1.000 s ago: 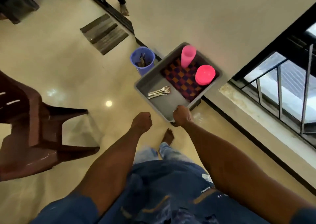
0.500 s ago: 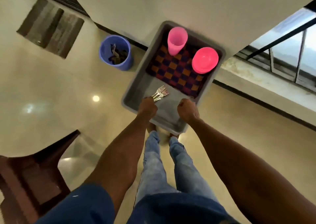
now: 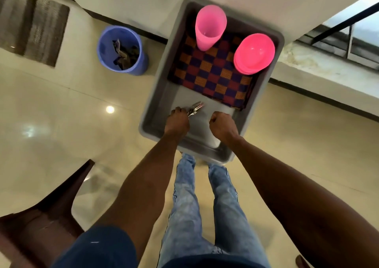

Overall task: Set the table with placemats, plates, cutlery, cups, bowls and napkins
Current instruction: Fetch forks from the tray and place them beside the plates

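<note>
A grey tub [image 3: 155, 95] stands on the floor in front of me. Inside it lie a checked placemat [image 3: 209, 77], an upright pink cup [image 3: 210, 28] and a stack of pink bowls [image 3: 253, 53] at the far end. Several metal forks [image 3: 195, 108] lie on the tub's bare near half. My left hand [image 3: 177, 121] reaches into the tub and curls round the fork handles. My right hand [image 3: 222, 125] is beside it over the tub's floor, curled into a fist with nothing visible in it.
A blue bin [image 3: 123, 49] with dark scraps stands left of the tub by the wall. A striped mat [image 3: 32, 28] lies at the far left. A brown chair [image 3: 47, 216] is at the lower left. A window ledge [image 3: 320, 62] runs on the right.
I have stepped up to the tub. My right hand left the tub's near edge and moved inside. My left hand came from the air down onto the forks.
</note>
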### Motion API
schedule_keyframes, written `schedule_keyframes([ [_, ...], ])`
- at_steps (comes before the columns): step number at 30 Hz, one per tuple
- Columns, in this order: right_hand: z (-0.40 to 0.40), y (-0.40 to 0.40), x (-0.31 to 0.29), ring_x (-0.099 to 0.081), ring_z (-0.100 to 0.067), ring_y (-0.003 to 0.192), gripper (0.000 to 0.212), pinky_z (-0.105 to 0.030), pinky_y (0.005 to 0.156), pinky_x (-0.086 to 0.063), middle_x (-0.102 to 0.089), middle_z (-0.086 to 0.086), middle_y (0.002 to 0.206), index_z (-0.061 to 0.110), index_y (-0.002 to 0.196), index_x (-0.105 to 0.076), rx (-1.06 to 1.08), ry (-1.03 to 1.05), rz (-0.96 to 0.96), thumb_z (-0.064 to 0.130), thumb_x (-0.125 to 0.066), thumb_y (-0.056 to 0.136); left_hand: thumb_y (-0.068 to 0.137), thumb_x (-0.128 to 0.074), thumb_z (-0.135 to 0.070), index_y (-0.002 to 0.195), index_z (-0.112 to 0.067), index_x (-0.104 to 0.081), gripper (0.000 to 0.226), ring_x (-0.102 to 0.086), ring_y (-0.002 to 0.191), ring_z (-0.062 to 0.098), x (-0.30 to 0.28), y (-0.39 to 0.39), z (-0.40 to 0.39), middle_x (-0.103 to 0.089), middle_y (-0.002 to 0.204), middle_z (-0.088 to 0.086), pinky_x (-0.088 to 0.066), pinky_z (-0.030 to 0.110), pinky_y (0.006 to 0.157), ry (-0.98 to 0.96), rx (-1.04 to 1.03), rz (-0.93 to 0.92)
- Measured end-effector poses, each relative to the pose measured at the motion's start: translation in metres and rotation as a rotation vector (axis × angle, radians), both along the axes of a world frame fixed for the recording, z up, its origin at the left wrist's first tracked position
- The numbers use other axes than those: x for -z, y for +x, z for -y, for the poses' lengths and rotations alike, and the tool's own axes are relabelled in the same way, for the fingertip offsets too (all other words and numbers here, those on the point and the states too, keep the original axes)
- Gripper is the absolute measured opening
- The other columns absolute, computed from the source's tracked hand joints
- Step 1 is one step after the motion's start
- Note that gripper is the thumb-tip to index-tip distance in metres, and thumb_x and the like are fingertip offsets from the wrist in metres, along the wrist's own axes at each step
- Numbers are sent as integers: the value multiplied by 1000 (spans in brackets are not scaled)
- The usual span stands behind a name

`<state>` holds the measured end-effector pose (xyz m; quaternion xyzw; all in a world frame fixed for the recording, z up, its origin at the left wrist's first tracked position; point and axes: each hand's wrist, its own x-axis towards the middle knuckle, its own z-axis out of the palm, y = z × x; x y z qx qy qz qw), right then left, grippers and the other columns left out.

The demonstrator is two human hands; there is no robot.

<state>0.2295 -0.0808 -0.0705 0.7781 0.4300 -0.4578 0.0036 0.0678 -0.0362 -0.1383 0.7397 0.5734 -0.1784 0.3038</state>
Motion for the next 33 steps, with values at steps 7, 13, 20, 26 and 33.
schedule_keyframes([
  [7,-2,5,-5,-58,-15,70,17,-24,58,-43,-65,-4,88,12,92,-65,41,-27,-12,9,-48,92,95,-49,-12,116,-3,-62,26,-67,101,33,-4,16,-8,-69,109,16,-53,41,87,-60,-60,-29],
  [13,1,11,-28,-61,-20,73,17,-27,61,-46,-65,-5,87,9,96,-65,60,-18,-12,11,-49,94,88,-58,-10,104,0,-69,22,-65,99,34,-23,13,-14,-70,103,19,-49,34,81,-236,-285,100],
  [20,16,15,-95,-63,-24,71,18,-30,60,-50,-65,-7,79,8,83,-63,245,54,-3,9,-46,90,92,-54,-3,95,1,-64,11,-70,67,17,-113,30,1,-72,81,12,-56,32,64,-436,-611,522],
  [26,57,39,-143,-65,-27,73,18,-32,63,-51,-69,-13,80,4,82,-68,597,123,-7,8,-52,86,96,-52,3,96,0,-59,8,-70,67,24,-191,60,16,-69,78,15,-60,36,66,-618,-653,783],
  [33,102,57,-169,-67,-26,72,17,-35,64,-53,-70,-13,79,5,84,-71,920,191,30,13,-56,88,94,-48,9,82,-4,-55,19,-64,59,22,-227,128,50,-62,74,15,-57,30,56,-746,-445,730],
])
